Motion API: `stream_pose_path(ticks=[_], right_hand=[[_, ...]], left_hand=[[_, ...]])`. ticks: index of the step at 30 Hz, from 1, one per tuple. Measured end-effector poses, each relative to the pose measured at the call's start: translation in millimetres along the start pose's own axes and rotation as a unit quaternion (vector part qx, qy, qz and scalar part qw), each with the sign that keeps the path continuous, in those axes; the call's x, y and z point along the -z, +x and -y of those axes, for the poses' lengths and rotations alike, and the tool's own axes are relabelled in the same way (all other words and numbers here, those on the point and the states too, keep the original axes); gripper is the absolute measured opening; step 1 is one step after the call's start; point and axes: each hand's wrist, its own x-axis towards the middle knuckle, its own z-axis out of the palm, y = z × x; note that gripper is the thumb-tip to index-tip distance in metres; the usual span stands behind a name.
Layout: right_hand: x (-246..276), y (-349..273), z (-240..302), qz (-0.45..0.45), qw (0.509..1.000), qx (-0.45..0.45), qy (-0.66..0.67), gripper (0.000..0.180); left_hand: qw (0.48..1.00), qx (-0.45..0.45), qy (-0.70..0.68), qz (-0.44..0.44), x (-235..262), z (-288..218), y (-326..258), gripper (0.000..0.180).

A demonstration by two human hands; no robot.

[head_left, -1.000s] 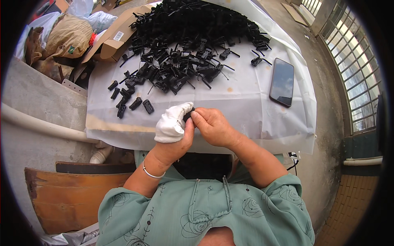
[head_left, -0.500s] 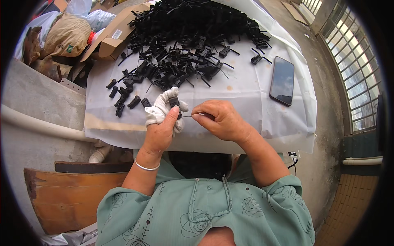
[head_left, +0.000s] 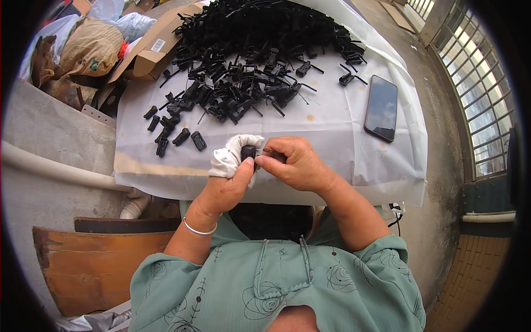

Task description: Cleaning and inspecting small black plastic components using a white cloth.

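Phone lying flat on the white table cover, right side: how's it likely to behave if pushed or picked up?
The phone looks rigid and thin, so it would probably slide flat, not roll or tip. Its glossy face reflects light, so likely slippery. The thin white cover under it may wrinkle and drag along when it is pushed.

- A makeshift piecework spot, seemingly on a home balcony or covered terrace rather than in a factory.
- The desk [head_left: 343, 119] is covered with a white plastic sheet, draped over its edges.
- A big heap of small black plastic parts [head_left: 260, 33] fills its far end, with loose ones [head_left: 177, 135] scattered nearer.
- An opened cardboard box [head_left: 157, 47] and stuffed sacks and bags [head_left: 88, 50] crowd the far left corner.
- Bare concrete floor [head_left: 442, 166], a white pipe [head_left: 50, 166] and a worn wooden board [head_left: 94, 265] lie around.
- A barred window grille [head_left: 478, 88] lets in daylight at the right.
- A smartphone [head_left: 381, 108] lies on the sheet.
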Motion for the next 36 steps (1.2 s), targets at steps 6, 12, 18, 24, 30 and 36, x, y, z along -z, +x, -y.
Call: stream_pose_path(ticks=[6,12,18,24,30,36], right_hand=[[-2.7,0.3,-2.6,0.009,1.000,0.016,0.016,0.023],[-3.2,1.0,-2.3,-0.005,0.998,-0.060,0.017,0.022],[3.1,0.2,-4.8,0.047,0.999,-0.010,-0.013,0.026],[2.7,1.1,-0.8,0.079,0.997,-0.015,-0.013,0.028],[-12.1,0.9,-2.7,0.044,0.998,-0.037,-0.022,0.026],[-17.6,1.0,-8.3,0.051,0.998,-0.010,0.020,0.028]], left_hand=[[0.999,-0.003,-0.007,-0.051,3.0,12.4,2.6,0.030],[0.994,0.055,-0.090,0.038,0.3,3.0,-0.7,0.028],[0.989,0.035,-0.142,0.009,1.9,14.1,0.0,0.026],[0.993,0.062,-0.104,-0.017,1.4,15.3,2.6,0.024],[0.984,-0.107,0.132,-0.059,-6.1,14.6,0.7,0.025],[0.935,-0.140,0.318,-0.071,16.6,5.4,-3.6,0.032]])
